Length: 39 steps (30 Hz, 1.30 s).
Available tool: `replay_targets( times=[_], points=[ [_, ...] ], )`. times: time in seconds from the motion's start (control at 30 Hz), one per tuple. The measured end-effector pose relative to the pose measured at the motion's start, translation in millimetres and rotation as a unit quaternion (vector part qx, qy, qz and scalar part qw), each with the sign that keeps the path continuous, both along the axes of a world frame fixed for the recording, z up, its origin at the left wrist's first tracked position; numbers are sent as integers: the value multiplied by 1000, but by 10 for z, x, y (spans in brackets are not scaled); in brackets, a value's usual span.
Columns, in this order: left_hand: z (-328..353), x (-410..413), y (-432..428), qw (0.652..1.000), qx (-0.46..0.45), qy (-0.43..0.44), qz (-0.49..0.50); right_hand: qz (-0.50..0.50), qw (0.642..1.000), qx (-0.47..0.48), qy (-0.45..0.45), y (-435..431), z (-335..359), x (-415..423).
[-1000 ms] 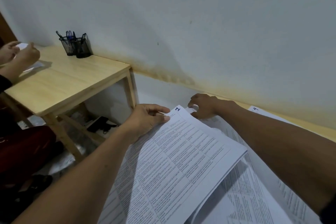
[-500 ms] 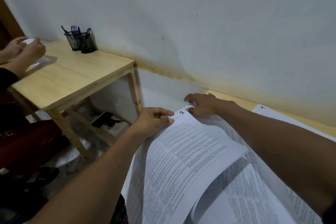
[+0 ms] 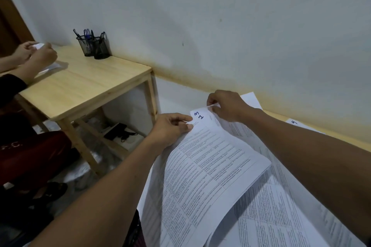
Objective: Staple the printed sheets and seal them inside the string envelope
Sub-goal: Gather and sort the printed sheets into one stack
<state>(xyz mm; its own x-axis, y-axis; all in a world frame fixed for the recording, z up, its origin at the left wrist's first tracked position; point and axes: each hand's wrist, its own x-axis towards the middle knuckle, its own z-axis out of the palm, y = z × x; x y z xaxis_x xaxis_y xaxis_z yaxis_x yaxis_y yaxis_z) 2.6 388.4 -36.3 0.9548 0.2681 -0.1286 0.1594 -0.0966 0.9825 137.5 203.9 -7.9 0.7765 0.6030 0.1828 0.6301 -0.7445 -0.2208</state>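
Note:
Printed sheets (image 3: 212, 158) covered in dense tabled text lie fanned in front of me, the top one marked "1" in blue ink, with a "3" showing on a sheet just behind it. My left hand (image 3: 172, 129) pinches the upper left edge of the top sheets. My right hand (image 3: 225, 105) pinches the far corner of a sheet at the top of the stack. More printed pages (image 3: 281, 216) lie spread underneath to the right. Another sheet marked "4" (image 3: 295, 122) lies farther right. No stapler or string envelope is in view.
A light wooden table (image 3: 80, 84) stands to the left with a black mesh pen holder (image 3: 93, 46) near the wall. Another person's hands (image 3: 38, 54) hold a small white paper over that table. Black items (image 3: 118, 131) lie on the floor beneath it. A pale wall runs behind.
My right hand has lifted from resting flat on the sheets and now pinches a corner. A sheet marked "3" has come into sight behind the "1". The view has shifted right.

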Motion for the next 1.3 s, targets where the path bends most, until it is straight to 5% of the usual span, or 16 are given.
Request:
replay_targets(
  times=[0.47, 0.63, 0.8, 1.3],
  points=[
    [1054, 125, -786, 980, 59, -185, -46, -91, 974, 142, -149, -997, 1230, -386],
    [1327, -12, -1232, 973, 55, -212, -68, -138, 935, 255, -205, -1524, 1620, -710],
    [1560, -197, -1512, 965, 61, -242, -81, -176, 855, 425, -239, -1926, 1836, -1043],
    [1983, -619, -1552, 918, 238, -313, -45, -67, 828, 533, 160, -1909, 1533, -1716]
  ],
)
